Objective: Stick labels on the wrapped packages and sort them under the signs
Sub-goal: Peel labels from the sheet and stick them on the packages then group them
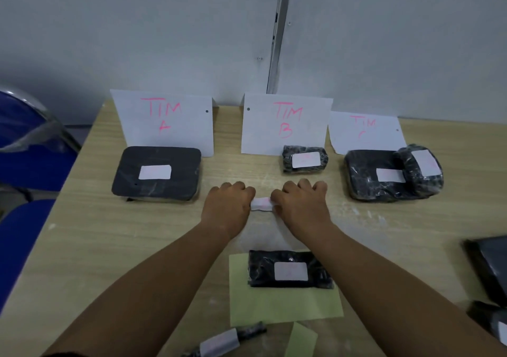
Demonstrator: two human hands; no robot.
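**Label held between two hands at the sorting table**

Head view: the left hand (227, 206) and right hand (301, 206), knuckles up and fingers curled, each pinch one end of a small white label (262, 203) at mid-table (109, 247); whether the label touches the wood cannot be told; nearer the person, a labelled near package (288, 270) lies on a green sheet (285, 304); three paper signs stand at the back; below the TIM A sign (164, 121) lies a flat labelled package A (156, 174); below the TIM B sign (285, 123), a small labelled package B (304, 159); below the TIM C sign (365, 132), a flat package C (370, 175) with a rounded package (419, 170) resting on its right part, both labelled; a blue chair (27, 164) stands at left.
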